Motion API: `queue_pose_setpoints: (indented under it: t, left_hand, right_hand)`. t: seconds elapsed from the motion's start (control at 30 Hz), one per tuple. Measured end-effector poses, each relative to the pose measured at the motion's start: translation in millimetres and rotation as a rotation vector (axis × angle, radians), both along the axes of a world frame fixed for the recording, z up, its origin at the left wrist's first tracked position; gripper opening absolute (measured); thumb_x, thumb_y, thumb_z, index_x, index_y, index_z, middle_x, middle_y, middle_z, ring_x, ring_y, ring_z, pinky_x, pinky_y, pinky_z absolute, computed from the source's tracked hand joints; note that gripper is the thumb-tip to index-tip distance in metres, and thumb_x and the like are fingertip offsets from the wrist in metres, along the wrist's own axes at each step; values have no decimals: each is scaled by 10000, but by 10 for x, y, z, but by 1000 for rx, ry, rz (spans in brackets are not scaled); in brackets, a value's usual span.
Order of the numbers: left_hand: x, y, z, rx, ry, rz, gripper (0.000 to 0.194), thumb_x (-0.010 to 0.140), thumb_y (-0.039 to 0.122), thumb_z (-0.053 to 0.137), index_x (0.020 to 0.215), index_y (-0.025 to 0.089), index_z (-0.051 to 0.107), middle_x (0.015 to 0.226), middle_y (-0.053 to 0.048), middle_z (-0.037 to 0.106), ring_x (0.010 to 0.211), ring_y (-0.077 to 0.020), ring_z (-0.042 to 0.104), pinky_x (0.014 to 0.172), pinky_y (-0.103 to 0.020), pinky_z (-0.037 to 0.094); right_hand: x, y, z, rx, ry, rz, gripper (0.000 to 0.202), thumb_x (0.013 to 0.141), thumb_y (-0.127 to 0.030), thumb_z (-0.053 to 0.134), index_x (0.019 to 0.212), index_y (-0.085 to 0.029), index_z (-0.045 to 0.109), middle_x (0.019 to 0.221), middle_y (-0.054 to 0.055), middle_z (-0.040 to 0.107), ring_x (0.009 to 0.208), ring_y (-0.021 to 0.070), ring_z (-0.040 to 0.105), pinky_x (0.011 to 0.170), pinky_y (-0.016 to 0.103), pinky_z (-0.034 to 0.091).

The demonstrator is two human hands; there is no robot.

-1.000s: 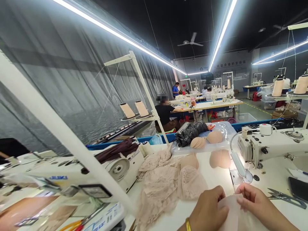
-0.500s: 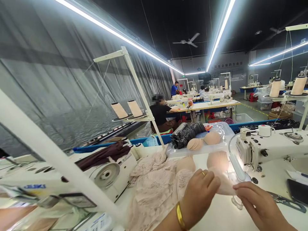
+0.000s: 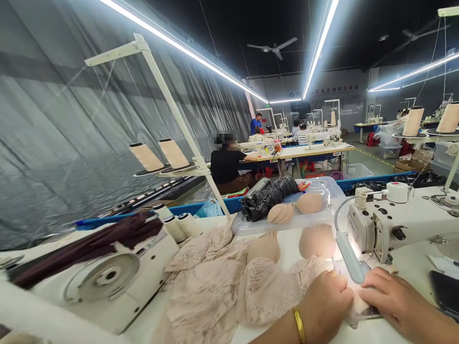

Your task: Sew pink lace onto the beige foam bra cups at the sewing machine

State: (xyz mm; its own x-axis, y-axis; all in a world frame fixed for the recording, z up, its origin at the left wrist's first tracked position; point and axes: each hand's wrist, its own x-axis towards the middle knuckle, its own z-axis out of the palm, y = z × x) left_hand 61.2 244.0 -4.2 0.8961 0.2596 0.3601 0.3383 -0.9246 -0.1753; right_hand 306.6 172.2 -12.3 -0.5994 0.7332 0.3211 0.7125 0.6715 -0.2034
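My left hand, with a gold bangle and a ring, is closed on the edge of a beige lace bra piece at the sewing machine's bed. To its right, my right hand pinches the same pale fabric near the needle area; its fingertips lie just below the lamp. The needle itself is hidden. Lace spreads over the white table to the left of my hands, with a beige bra cup on it. Another beige cup lies behind my left hand.
The white sewing machine stands at the right, a dark phone beside my right forearm. A clear plastic lid bears more cups and a black plastic bundle. Another machine and thread cones are left; a person sits beyond.
Both hands have moved right and down with the beige piece, from in front of the machine to its needle area under the lamp. The camera view has shifted a little.
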Motion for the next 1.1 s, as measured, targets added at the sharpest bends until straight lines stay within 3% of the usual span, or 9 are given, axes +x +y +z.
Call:
queue_pose_setpoints:
  t: [0.1, 0.2, 0.37, 0.53, 0.93, 1.1]
  left_hand:
    - [-23, 9, -132, 11, -138, -6, 300, 798, 178, 773, 733, 212, 482, 792, -12, 605, 702, -180, 535, 605, -329, 380]
    - [-10, 7, -168, -17, -177, -60, 274, 798, 162, 729, 738, 215, 467, 783, -9, 598, 693, -175, 524, 623, -324, 422]
    - [37, -2, -131, -98, -157, -24, 154, 867, 167, 699, 834, 205, 554, 853, -14, 645, 763, -192, 582, 673, -324, 485]
    - [22, -33, -119, -110, -125, 9, 280, 849, 350, 836, 913, 201, 609, 912, -18, 695, 804, -225, 624, 664, -352, 514]
    - [48, -19, -76, -201, -65, -10, 178, 979, 332, 699, 934, 180, 617, 955, -40, 731, 871, -233, 654, 822, -374, 562]
    - [85, 117, -7, -159, 13, -59, 203, 1008, 343, 702, 922, 174, 626, 989, -39, 744, 911, -214, 677, 873, -369, 536]
  right_hand:
    - [9, -31, 7, -89, -62, -54, 358, 1054, -44, 375, 1186, -264, 624, 1064, 62, 673, 951, 257, 633, 760, 365, 537]
    - [-2, -38, 18, -125, -66, -70, 360, 1062, -57, 357, 1190, -260, 625, 1052, 67, 662, 951, 267, 622, 750, 372, 525]
    - [-2, -34, 20, -127, -43, -70, 380, 1036, -48, 390, 1226, -261, 641, 1061, 73, 670, 958, 279, 631, 751, 379, 538]
    - [0, -38, 20, -121, -48, -86, 399, 1009, -39, 405, 1224, -273, 646, 1057, 68, 680, 963, 289, 653, 746, 392, 568]
    - [-21, -17, 33, -66, -53, -89, 353, 979, -35, 415, 1082, -280, 647, 972, 43, 680, 882, 264, 694, 656, 348, 556]
    - [-17, 25, -1, 12, -88, -139, 349, 980, -51, 375, 1049, -269, 638, 945, 55, 676, 769, 246, 718, 592, 343, 548]
